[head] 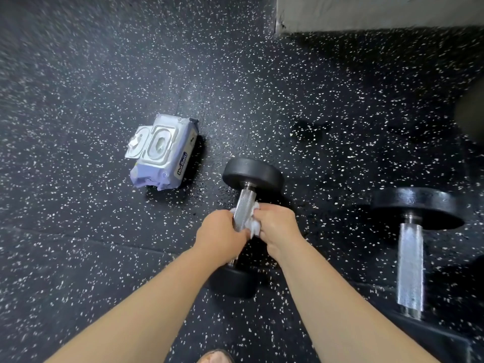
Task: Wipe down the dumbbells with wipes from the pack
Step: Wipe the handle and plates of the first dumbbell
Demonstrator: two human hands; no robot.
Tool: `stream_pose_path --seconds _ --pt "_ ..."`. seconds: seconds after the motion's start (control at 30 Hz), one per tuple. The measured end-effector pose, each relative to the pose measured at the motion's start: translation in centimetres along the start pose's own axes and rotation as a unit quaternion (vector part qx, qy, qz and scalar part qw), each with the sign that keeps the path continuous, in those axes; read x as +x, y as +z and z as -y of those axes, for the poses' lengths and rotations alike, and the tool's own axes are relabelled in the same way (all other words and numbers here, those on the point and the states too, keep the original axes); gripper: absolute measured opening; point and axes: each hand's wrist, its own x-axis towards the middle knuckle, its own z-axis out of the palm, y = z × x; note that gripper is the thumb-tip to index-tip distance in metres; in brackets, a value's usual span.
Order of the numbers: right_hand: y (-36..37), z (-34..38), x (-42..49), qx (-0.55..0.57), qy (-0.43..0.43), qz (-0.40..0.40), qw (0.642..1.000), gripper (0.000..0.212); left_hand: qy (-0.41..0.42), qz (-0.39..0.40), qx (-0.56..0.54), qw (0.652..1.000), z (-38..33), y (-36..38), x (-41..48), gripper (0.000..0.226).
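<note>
The wipes pack (162, 153) lies on the speckled floor (78, 74) at ten o'clock from the hands, lid flipped open. The left hand (220, 234) curls round the knurled bar of the small dumbbell (252, 175), steadying it, while the right hand (277, 229) pinches a bunched wipe (253, 224) against the bar. Handle-wiping looks under way; next it likely calls for sliding the wipe toward twelve o'clock, onto the far head. A second dumbbell (410, 258) waits at three o'clock.
</note>
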Motion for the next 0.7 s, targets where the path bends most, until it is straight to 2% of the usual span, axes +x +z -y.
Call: stream_pose_path --seconds 0.13,0.3,0.37,0.47,0.6,0.63,0.7 --pt "-2.8 0.4 -2.0 -0.021 -0.031 -0.056 0.998 0.019 0.049 0.04 -0.016 0.998 -0.5 1.6 -0.4 0.019" --pt "-7.7 1.2 -3.6 -0.061 -0.066 -0.137 0.986 0.022 0.08 0.173 -0.12 0.974 -3.3 4.2 -0.8 0.017" --pt "-8.7 1.4 -3.9 -0.055 -0.053 -0.141 0.987 0.024 0.081 0.203 -0.122 0.968 -4.0 4.5 -0.7 0.018" --pt "-9.1 1.6 -3.1 -0.034 -0.035 -0.122 0.991 0.02 0.089 0.214 -0.09 0.969 -4.0 4.4 -0.5 0.02" --pt "-8.2 2.2 -1.3 0.004 -0.027 -0.142 0.99 0.011 0.111 0.204 -0.048 0.971 -3.6 3.2 -0.8 0.012" --pt "-7.8 2.0 -1.1 0.012 -0.029 -0.151 0.988 0.016 0.123 0.189 -0.048 0.973 -3.4 2.9 -1.0 0.009" --pt "-7.0 1.1 -1.3 -0.043 -0.061 -0.168 0.983 0.025 0.149 0.138 -0.048 0.978 -2.8 2.6 -1.5 0.013"
